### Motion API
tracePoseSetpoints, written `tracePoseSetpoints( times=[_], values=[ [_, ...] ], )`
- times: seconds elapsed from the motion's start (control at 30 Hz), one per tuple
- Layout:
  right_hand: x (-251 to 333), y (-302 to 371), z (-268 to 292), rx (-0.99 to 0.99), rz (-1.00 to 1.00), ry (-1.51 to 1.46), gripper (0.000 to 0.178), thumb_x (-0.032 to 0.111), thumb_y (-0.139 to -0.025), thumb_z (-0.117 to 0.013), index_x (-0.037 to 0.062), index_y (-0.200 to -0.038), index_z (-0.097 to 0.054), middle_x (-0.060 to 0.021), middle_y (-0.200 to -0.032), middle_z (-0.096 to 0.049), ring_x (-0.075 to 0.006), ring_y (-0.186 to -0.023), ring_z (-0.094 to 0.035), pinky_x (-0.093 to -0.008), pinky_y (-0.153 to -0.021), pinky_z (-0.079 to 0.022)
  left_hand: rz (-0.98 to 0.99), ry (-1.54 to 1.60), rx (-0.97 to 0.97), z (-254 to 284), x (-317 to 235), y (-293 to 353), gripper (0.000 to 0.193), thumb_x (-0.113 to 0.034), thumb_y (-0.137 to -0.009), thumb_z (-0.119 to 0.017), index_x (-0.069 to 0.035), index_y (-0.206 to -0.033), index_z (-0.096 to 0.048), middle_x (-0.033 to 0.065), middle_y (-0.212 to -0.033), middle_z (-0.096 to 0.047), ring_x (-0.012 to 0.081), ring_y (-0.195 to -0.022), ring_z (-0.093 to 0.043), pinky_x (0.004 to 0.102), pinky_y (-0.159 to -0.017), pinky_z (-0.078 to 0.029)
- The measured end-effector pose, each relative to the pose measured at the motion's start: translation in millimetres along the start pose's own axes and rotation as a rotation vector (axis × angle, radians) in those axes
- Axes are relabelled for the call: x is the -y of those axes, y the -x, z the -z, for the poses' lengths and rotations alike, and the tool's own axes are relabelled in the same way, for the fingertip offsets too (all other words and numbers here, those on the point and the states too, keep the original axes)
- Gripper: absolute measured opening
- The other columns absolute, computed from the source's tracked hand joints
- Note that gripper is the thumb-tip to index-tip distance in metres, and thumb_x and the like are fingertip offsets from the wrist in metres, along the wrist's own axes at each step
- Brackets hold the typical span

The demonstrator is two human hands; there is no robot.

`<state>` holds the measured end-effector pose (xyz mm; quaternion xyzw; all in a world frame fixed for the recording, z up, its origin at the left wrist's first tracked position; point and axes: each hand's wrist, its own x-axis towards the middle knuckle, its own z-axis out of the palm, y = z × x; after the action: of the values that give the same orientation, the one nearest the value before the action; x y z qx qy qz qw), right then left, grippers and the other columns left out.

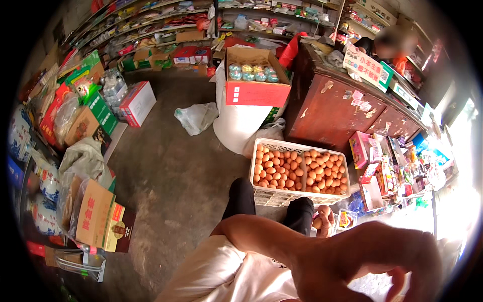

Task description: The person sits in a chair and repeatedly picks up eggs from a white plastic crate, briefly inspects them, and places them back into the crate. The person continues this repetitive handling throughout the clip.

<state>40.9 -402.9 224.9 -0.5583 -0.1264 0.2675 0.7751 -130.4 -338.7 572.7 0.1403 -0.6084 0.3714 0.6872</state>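
My left forearm crosses the lower part of the view, close up. At its end my left hand point(367, 251) is large and in shadow, its fingers curled round toward the lower edge; what they hold, if anything, is hidden. Beyond that forearm, my right hand point(327, 224) shows only in part, its fingers closed around brown eggs point(317, 223). Just past my knees stands a white plastic crate point(276, 197), split by a divider into two compartments. Brown eggs point(282, 170) fill both sides. A small clear container point(347, 219) sits right of my right hand.
A red-brown counter point(327, 108) stands behind the crate, a person point(395, 43) behind it. Left of it, a red carton point(257, 93) of wrapped round items rests on a white drum point(236, 126). Boxes point(93, 211) line the left; snack packs point(385, 171) lie at right.
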Motion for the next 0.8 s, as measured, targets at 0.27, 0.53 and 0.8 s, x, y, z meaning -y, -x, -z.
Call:
tracePoseSetpoints(
  times=[0.27,0.53,0.8],
  values=[
    [0,5,11,-0.031,-0.097,0.054,0.044,0.008,-0.074,-0.066,0.0034,-0.115,-0.052,-0.0046,-0.088,-0.058,-0.0125,-0.069,-0.056,-0.0267,-0.058,-0.05,0.112,0.026,0.078,3,-20,-14,0.042,-0.012,-0.074,-0.075,0.01,-0.104,-0.055,0.0157,-0.092,-0.062,0.0166,-0.072,-0.061,0.0225,-0.052,-0.046],
    [-10,2,3,0.007,-0.118,0.097,0.044,0.007,-0.074,-0.066,0.0034,-0.116,-0.052,-0.0044,-0.089,-0.058,-0.0122,-0.07,-0.056,-0.0264,-0.058,-0.05,0.01,0.082,-0.157,12,-12,-13,0.033,-0.02,-0.082,-0.065,0.006,-0.102,-0.057,0.0139,-0.096,-0.063,0.0173,-0.078,-0.062,0.0269,-0.058,-0.046],
    [-8,-10,3,0.028,-0.076,0.151,0.045,0.006,-0.074,-0.065,0.0033,-0.117,-0.051,-0.0043,-0.089,-0.058,-0.0119,-0.071,-0.057,-0.026,-0.059,-0.05,0.031,-0.047,-0.018,21,-36,1,0.025,-0.013,-0.082,-0.067,0.006,-0.094,-0.058,0.0103,-0.085,-0.059,0.0169,-0.077,-0.057,0.0274,-0.065,-0.047]
  ],
)
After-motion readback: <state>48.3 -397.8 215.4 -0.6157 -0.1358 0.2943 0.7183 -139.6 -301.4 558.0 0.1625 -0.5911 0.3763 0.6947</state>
